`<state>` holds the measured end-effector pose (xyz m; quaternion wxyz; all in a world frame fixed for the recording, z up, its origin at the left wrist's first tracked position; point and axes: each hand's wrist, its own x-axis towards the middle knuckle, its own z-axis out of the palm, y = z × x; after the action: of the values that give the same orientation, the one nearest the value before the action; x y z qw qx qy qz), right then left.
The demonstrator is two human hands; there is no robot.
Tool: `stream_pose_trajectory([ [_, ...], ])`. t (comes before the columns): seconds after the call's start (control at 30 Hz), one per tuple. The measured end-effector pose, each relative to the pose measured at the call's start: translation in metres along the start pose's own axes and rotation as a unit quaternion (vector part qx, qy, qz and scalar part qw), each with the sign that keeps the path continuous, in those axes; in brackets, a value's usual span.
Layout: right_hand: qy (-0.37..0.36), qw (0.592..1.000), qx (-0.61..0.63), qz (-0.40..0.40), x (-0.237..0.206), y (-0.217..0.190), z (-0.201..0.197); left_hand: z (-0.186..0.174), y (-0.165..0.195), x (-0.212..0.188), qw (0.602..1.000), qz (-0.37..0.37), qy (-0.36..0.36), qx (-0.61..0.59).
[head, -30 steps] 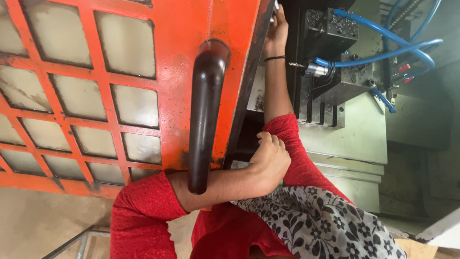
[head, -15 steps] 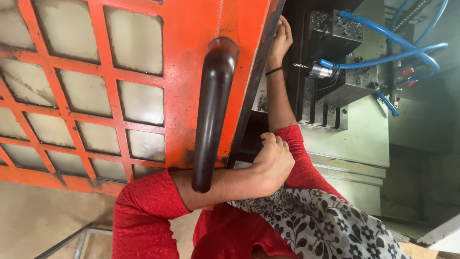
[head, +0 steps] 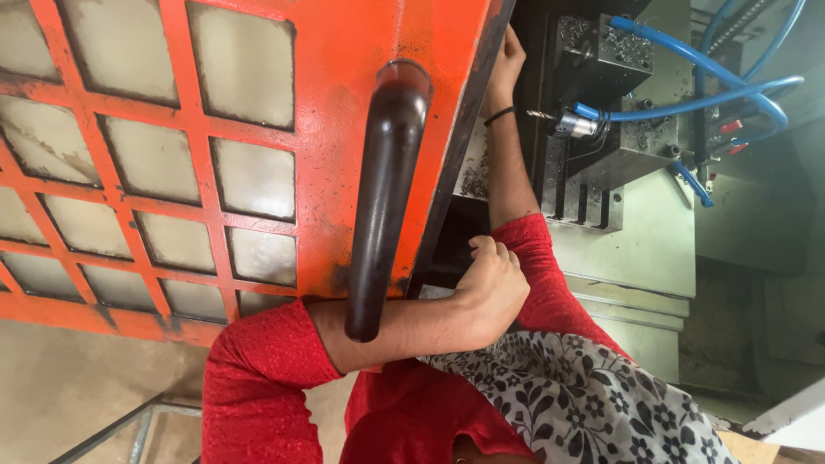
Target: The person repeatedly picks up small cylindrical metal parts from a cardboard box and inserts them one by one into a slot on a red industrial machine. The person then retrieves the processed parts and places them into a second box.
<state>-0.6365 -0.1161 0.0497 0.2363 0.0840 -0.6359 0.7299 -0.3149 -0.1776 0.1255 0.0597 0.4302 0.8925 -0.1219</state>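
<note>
A person in a red top and a black-and-white floral scarf (head: 593, 404) leans in at the open side of a machine tool, beside its orange sliding door (head: 344, 112) with mesh-backed window panes. The left hand (head: 491, 288) sits low at the door's dark edge (head: 468, 129), its fingers (head: 481, 249) curled shut into a fist against the shadowed gap, apparently to brace the body; nothing shows inside them. The right hand (head: 507, 56), a black band at the wrist, reaches high along the same edge into the work area. Its fingers are hidden behind the door, so their grip cannot be told. The long black door handle (head: 382, 198) stands untouched, with the left forearm crossing just beneath its lower end. Inside, a grey tool block (head: 601, 60) strewn with metal chips carries a drill bit (head: 543, 114) pointing toward the right forearm, with blue air hoses (head: 687, 107) looping away behind. Room is tight: the raised arm runs between door edge and tooling.
</note>
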Motion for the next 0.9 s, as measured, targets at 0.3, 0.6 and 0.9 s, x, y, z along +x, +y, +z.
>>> stream_pose_trajectory([
  [0.3, -0.018, 0.993, -0.081, -0.085, 0.0, 0.01, -0.003, -0.004, 0.001, 0.002, 1.0, 0.011, -0.015, 0.0],
  [0.6, 0.012, 0.993, -0.099, -0.062, -0.001, -0.003, 0.002, -0.003, 0.005, 0.002, 1.0, -0.007, 0.015, -0.001],
  [0.9, -0.028, 0.993, -0.093, -0.062, -0.021, -0.026, 0.009, 0.009, 0.009, 0.005, 1.0, -0.013, 0.026, -0.01],
])
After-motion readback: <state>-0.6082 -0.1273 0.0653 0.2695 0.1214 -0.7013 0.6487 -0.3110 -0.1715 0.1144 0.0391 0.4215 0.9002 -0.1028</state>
